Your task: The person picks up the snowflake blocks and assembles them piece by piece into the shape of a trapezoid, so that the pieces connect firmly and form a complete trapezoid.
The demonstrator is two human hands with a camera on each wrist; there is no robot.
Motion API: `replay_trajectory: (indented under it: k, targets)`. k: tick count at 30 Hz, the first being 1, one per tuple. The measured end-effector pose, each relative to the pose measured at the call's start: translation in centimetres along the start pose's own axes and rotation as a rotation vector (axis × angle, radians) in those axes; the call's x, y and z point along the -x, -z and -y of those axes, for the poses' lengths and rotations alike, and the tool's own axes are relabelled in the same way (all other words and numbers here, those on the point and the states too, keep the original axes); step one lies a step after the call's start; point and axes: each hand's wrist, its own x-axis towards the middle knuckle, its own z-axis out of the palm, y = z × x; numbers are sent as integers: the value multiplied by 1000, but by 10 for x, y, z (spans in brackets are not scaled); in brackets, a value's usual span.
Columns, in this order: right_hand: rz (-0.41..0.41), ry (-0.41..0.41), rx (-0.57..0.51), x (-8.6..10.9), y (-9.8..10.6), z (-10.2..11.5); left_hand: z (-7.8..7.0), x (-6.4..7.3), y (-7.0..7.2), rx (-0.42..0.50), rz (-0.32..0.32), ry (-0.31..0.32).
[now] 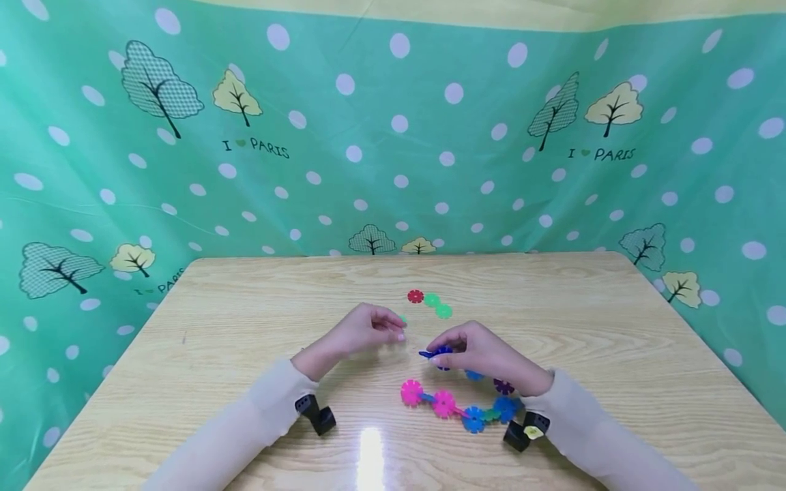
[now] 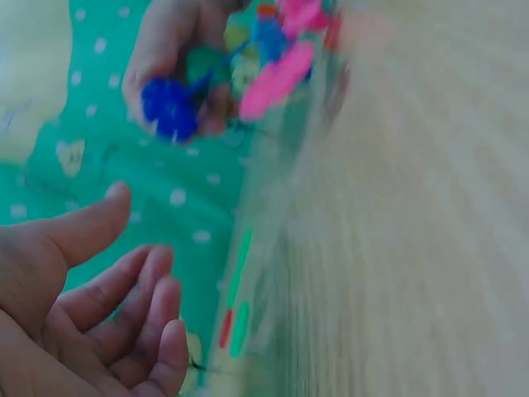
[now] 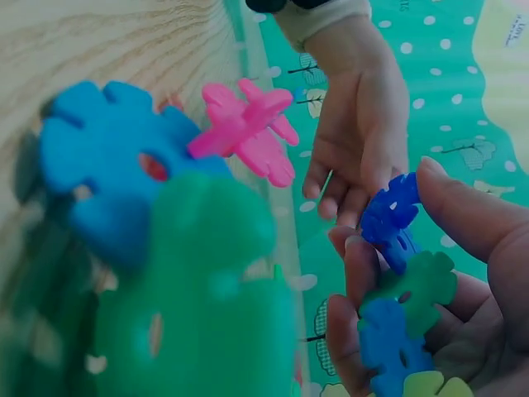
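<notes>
My right hand (image 1: pixel 475 346) pinches a dark blue notched disc (image 1: pixel 442 357) between thumb and fingers. This disc ends a chain of interlocked plastic snowflake discs that curves below the hand on the table. In the right wrist view, a green disc (image 3: pixel 420 291) and a blue disc (image 3: pixel 390 343) run from it across the palm. At the chain's other end lies a pink disc (image 1: pixel 411 392). My left hand (image 1: pixel 368 329), holding nothing, hovers left of the right one with fingers loosely bent. A light green disc (image 1: pixel 402 319) peeks out beyond its fingertips.
Farther back on the wooden table (image 1: pixel 258 300) lie a loose red disc (image 1: pixel 415 296) and two light green discs (image 1: pixel 443 311). A green dotted curtain (image 1: pixel 399 150) hangs behind the table's far edge.
</notes>
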Motion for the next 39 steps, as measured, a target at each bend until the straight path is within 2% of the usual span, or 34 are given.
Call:
replay_trajectory:
  k: [5,9,13,19,22,24,34,39]
  targets:
    - [-10,-3,-15,-1,-1,-3,11,-14,10,48,-91,133]
    - [-17,-9,-40,-3,-1,-7,19,-22,13,43,-124,163]
    - [-24,-19,-64,-4,0,-10,25,-27,12,16,-123,145]
    - [-49,-35,-70,-1,0,-2,26,-31,6,-96,-123,77]
    - [-57,-49,-64,-2,1,-3,25,-33,3,-144,-140,69]
    - [-60,-40,-69,-4,1,-12,24,-33,2,-165,-144,63]
    - [-72,-48,-86,-5,1,-11,22,-32,2,-235,-143,80]
    - [-79,-57,-94,-4,0,-11,21,-28,2,-266,-128,52]
